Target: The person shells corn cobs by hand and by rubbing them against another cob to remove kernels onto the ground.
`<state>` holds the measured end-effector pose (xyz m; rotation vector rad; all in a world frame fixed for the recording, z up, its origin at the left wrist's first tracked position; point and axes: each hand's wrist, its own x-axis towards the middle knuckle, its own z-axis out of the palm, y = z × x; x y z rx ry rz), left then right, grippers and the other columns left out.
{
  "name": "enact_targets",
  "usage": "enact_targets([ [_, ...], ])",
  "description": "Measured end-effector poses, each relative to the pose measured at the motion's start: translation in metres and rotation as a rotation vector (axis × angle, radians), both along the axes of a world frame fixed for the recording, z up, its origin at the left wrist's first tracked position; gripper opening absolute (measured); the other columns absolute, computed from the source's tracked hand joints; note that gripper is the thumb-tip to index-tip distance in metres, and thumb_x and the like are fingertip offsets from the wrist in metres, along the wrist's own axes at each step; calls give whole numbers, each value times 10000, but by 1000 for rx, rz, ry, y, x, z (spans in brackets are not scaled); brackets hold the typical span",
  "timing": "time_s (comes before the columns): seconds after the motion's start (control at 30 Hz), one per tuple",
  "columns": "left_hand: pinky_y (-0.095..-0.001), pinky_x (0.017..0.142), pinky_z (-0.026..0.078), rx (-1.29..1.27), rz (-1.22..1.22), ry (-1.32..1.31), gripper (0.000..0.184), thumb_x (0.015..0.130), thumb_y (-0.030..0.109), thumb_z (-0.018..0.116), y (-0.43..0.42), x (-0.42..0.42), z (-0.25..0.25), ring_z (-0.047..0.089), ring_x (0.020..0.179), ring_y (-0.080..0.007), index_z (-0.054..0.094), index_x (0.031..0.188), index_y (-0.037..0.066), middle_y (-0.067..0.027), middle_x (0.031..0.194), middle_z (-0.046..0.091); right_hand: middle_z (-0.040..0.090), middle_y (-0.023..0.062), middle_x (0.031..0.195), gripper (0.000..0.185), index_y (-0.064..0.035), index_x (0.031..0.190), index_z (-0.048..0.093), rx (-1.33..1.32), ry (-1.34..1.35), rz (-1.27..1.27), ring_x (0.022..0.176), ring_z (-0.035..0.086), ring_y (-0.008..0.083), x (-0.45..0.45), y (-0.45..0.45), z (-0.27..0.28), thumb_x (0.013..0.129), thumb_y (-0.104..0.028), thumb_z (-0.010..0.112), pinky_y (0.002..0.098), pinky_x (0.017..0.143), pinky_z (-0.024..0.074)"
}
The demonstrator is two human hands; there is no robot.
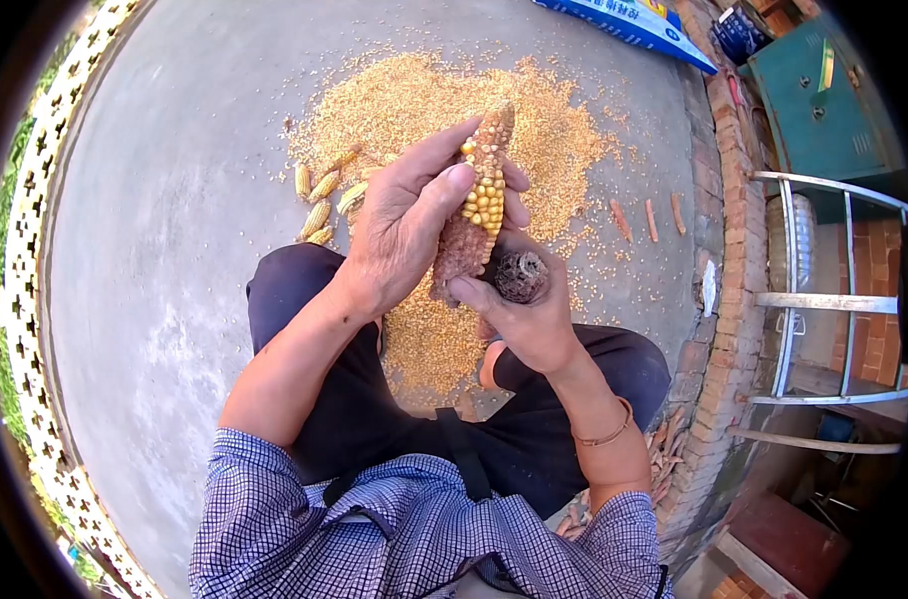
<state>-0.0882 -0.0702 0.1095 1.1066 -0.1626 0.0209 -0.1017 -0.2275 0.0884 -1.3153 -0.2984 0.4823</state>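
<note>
Yellow kernels remain on the middle of the corn cob (484,205), mostly along one side; its lower part is bare and reddish, its upper tip largely stripped. Position: above the grey concrete floor (164,200), in front of the kernel pile (394,120). Left hand (409,220) clamped round the cob, thumb lying along the kernels, fingertips showing on the far side. Right hand (524,309) close beside it, gripping a dark stub (522,277), end face outward; its thumb meets the bare lower end of the cob. Contact between stub and cob: cannot tell.

Floor: loose kernels spread round the pile and between the person's legs. Several unshelled cobs (317,218) lie at the pile's left side, near the left knee. Three bare cobs (652,220) lie apart toward the floor's right edge, where a low brick border (738,250) runs. White scrap (709,290) just beside that border. Blue bag (633,22) at the floor's far right corner. More bare cobs (665,454) heaped near the border, beside the right arm.
</note>
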Motion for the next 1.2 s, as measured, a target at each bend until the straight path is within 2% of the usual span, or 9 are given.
enact_targets([
  [0.1,-314,797,565,8,27,-3,426,1036,148,381,-2,-4,-4,658,910,-204,353,1399,-75,-177,1043,639,664,62,997,370,29,1143,563,-95,53,24,800,613,73,-5,0,6,842,-76,750,214,676,503],
  [0.13,-310,796,563,52,25,-7,413,1038,150,377,-2,-4,-5,657,896,-197,368,1384,-76,-172,1037,640,660,69,1024,354,37,1131,569,-85,65,22,892,614,91,-7,3,8,844,-72,746,237,783,510],
  [0.23,-314,798,562,163,29,-9,382,1039,145,357,-1,-2,-6,655,878,-197,409,1350,-73,-184,1038,635,663,74,1036,322,45,1109,580,-85,56,26,972,623,109,-8,5,3,852,-69,737,261,885,521],
  [0.4,-338,829,551,146,23,-26,371,1035,138,340,-5,-3,-3,651,899,-221,447,1333,-55,-210,1052,628,658,29,886,370,0,1116,567,-30,121,18,602,580,38,-6,7,7,824,-94,773,179,464,453],
  [0.6,-354,851,528,366,-2,-188,399,1026,162,374,4,-1,-8,643,919,-231,436,1371,-28,-195,1104,614,655,44,886,369,1,1113,567,67,27,-16,597,578,36,-6,8,-4,826,-105,773,179,448,457],
  [0.8,-287,846,527,277,35,-118,365,994,54,358,-5,-3,-5,654,899,-155,465,1321,-66,-143,978,678,647,37,884,383,3,1126,557,-20,81,33,592,575,39,-8,3,4,825,-100,772,182,456,460],
  [0.93,-320,866,532,165,-8,-18,379,995,66,356,-2,-2,-9,652,942,-199,455,1339,-55,-186,1063,649,647,31,871,403,7,1129,547,-17,-7,30,588,573,37,-7,5,0,820,-108,778,183,456,459],
  [1.1,-386,876,531,16,-34,3,441,993,181,416,-3,-3,-2,639,960,-287,435,1364,-58,-262,1128,601,645,60,1053,357,41,1140,553,-13,80,53,941,626,95,-7,0,14,859,-88,730,251,855,525],
  [1.2,-397,901,520,58,-40,-46,505,998,251,437,-7,-4,-1,632,984,-304,403,1395,-58,-271,1156,587,642,60,1063,368,41,1149,553,-4,67,31,958,627,102,-6,-1,15,851,-75,733,256,872,524],
])
